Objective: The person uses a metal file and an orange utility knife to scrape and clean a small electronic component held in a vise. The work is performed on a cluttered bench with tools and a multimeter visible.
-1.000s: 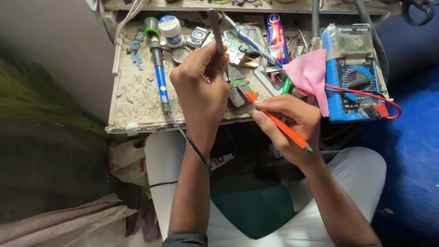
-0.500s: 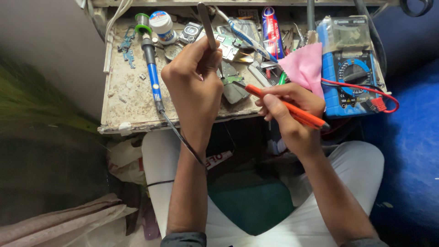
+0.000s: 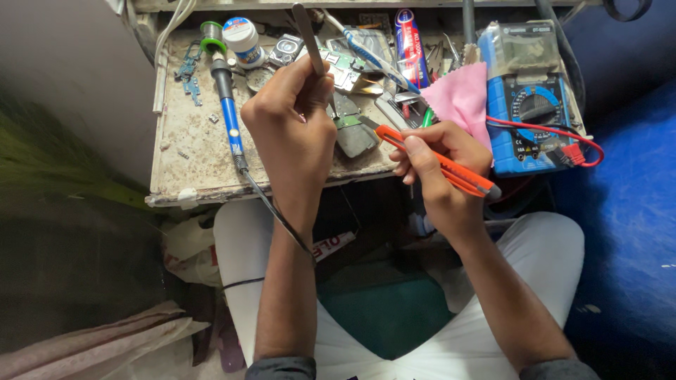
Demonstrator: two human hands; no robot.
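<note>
My left hand (image 3: pixel 292 123) is closed around a thin grey metal tool (image 3: pixel 308 36) whose handle sticks up past the fingers; its tip is hidden near a small green circuit board (image 3: pixel 346 121) on the workbench (image 3: pixel 190 155). My right hand (image 3: pixel 440 165) grips an orange utility knife (image 3: pixel 440 163), blade end pointing left toward that board. Both hands hover over the bench's front edge, a little apart.
A blue-handled soldering iron (image 3: pixel 227 105) lies left of my left hand, its cable hanging over the edge. A blue multimeter (image 3: pixel 528 105) with red lead sits at right, beside a pink cloth (image 3: pixel 461 95). A white jar (image 3: pixel 243 39), toothbrush (image 3: pixel 366 53) and a tube (image 3: pixel 408 42) crowd the back.
My right hand turned the orange knife, so its blade end now points left toward the board instead of down-right. My left hand stayed on the grey tool.
</note>
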